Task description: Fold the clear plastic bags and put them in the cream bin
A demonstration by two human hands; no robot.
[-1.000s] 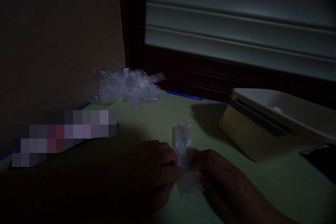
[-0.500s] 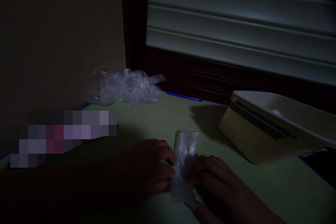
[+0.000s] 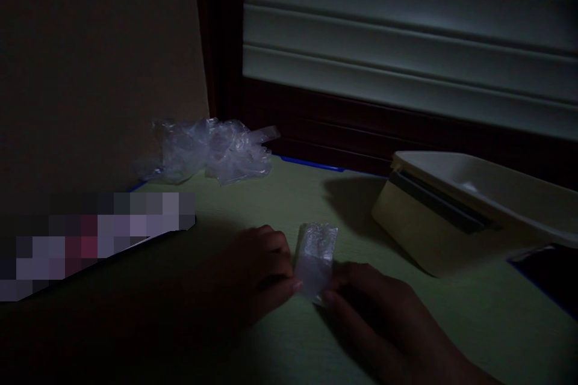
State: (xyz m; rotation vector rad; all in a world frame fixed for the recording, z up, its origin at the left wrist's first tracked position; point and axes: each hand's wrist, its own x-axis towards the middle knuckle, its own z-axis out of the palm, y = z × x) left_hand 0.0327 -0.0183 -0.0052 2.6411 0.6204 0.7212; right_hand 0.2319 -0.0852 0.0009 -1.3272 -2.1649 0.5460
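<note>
A small clear plastic bag (image 3: 316,255) lies on the pale green tabletop, crinkled at its far end and folded over at the near end. My left hand (image 3: 266,271) has its fingers curled, with thumb and fingertips closed at the bag's left edge. At the lower right corner, my right hand (image 3: 383,313) pinches the folded edge between thumb and forefinger. Dim light hides part of the left fingers. Farther back, against the wall, sits a loose heap of clear plastic bags (image 3: 217,150).
A cream plastic bin (image 3: 419,240) with a dark band stands at the right, something whitish inside. Slatted shutters (image 3: 406,42) rise behind the table (image 3: 289,198). A blurred-out flat item (image 3: 117,234) lies at left. A dark area borders the table's right edge.
The bag's near end has been folded up, so it looks shorter. My right thumb has moved up to the fold, and my left thumb now presses the left edge.
</note>
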